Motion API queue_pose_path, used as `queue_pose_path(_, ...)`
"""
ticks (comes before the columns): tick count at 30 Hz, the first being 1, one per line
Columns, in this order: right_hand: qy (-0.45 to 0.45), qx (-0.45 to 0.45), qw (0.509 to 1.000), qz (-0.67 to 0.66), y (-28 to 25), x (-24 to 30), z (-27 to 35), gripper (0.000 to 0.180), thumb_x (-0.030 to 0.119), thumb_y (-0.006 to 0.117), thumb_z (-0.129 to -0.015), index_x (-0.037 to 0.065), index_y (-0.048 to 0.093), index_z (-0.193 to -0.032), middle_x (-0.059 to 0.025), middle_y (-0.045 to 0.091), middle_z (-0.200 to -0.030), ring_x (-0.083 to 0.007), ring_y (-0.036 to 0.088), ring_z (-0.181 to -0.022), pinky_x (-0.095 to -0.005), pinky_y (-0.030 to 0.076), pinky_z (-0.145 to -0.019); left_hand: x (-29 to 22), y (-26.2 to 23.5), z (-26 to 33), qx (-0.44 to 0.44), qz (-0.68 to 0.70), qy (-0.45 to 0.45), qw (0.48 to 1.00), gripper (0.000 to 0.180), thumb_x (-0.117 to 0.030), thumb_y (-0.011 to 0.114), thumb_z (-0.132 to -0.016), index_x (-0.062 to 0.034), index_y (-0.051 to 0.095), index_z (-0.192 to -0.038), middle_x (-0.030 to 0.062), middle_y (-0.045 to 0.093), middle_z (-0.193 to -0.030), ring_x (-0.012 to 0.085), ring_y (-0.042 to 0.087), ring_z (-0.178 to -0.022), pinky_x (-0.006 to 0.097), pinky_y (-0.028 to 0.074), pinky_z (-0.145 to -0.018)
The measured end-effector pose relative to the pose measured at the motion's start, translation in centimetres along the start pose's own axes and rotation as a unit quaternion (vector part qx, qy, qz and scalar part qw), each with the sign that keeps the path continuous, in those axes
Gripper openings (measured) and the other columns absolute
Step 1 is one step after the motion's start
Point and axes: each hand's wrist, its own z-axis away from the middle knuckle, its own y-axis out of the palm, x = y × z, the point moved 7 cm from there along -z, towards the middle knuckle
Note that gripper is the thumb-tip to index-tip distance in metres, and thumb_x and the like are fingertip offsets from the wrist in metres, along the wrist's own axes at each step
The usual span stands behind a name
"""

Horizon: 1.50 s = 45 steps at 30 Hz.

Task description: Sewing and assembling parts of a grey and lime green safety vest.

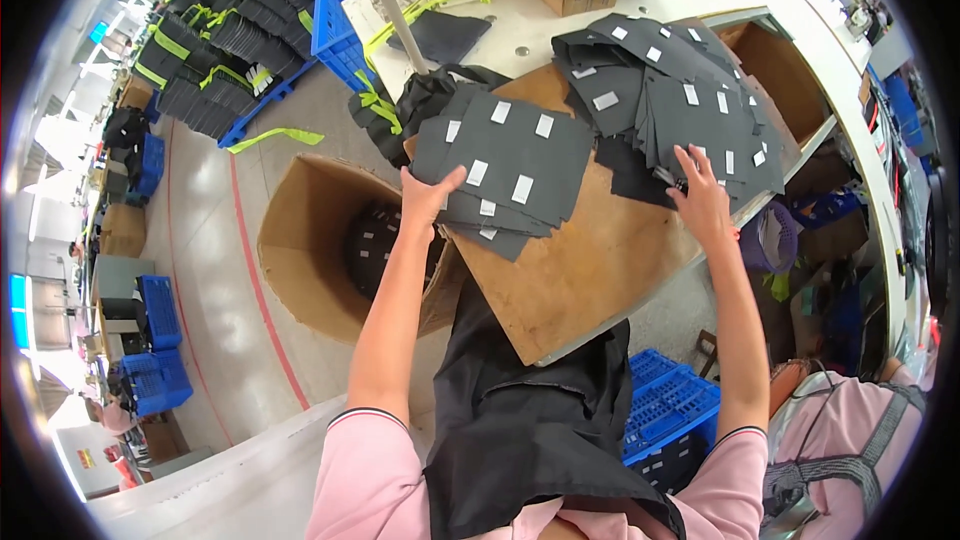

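Note:
My left hand (428,202) grips the near left edge of a small fanned pile of dark grey fabric panels (555,165), thumb on top. White rectangular patches dot the panels. The pile lies on a worn brown board (560,280). In my right hand (703,202) is a small metal tool (668,178) that looks like thread snips, partly hidden by the fingers. That hand rests at the near edge of a larger, spread heap of similar grey panels (625,90) on the right of the board.
Left of the board stands an open cardboard box (300,240) with patched panels inside. Blue crates (670,405) sit below at my right. A metal pole (405,35) rises behind the left pile. Beside me on the right is another person in pink (840,440).

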Motion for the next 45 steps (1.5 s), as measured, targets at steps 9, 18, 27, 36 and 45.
queue_pose_path(9,-0.038,0.001,0.991,-0.125,8.2,13.7,3.7,0.048,0.009,0.061,-0.078,0.017,0.050,-0.125,-0.0138,0.038,-0.139,-0.0378,0.061,-0.091,-0.0445,0.052,-0.076,-1.5,0.9,1.3,-0.044,-0.243,0.069,0.967,0.074,-0.028,0.081,-0.062,0.0042,0.043,-0.117,0.0184,0.052,-0.117,0.0318,0.053,-0.108,0.039,0.043,-0.090)
queue_pose_path(18,-0.082,-0.075,0.974,-0.196,7.1,14.9,5.5,0.042,0.008,0.062,-0.077,0.018,0.057,-0.117,-0.0089,0.051,-0.125,-0.0324,0.063,-0.082,-0.0401,0.052,-0.065,-5.3,3.1,3.6,-0.029,-0.312,0.066,0.947,0.069,-0.033,0.080,-0.062,0.0024,0.040,-0.106,0.0217,0.058,-0.104,0.0352,0.058,-0.099,0.042,0.045,-0.085)
queue_pose_path(27,-0.209,0.059,0.969,-0.115,9.5,18.5,9.7,0.049,0.006,0.059,-0.072,0.020,0.057,-0.119,-0.0059,0.050,-0.077,-0.0283,0.058,-0.061,-0.0401,0.046,-0.051,-3.7,3.2,2.5,-0.018,-0.260,0.047,0.964,0.067,-0.028,0.081,-0.061,0.0013,0.041,-0.107,0.0231,0.060,-0.102,0.0360,0.059,-0.098,0.040,0.045,-0.086)
queue_pose_path(36,-0.257,0.267,0.893,-0.253,9.9,20.1,11.4,0.017,0.022,0.064,-0.078,0.009,0.068,-0.089,-0.0109,0.064,-0.078,-0.0335,0.061,-0.070,-0.0421,0.048,-0.060,-4.0,3.1,2.7,-0.005,-0.139,0.053,0.989,0.062,-0.016,0.081,-0.060,0.0041,0.044,-0.106,0.0204,0.061,-0.098,0.0295,0.061,-0.094,0.035,0.047,-0.081)
queue_pose_path(45,-0.033,0.229,0.836,-0.498,4.0,13.5,12.6,0.014,0.009,0.060,-0.084,0.000,0.067,-0.091,0.0018,0.053,-0.067,-0.0062,0.047,-0.065,-0.0228,0.038,-0.060,-4.9,-9.0,6.7,-0.020,0.194,0.067,0.978,0.070,-0.002,0.080,-0.056,0.0023,0.047,-0.119,0.0114,0.057,-0.108,0.0237,0.056,-0.099,0.035,0.044,-0.088)
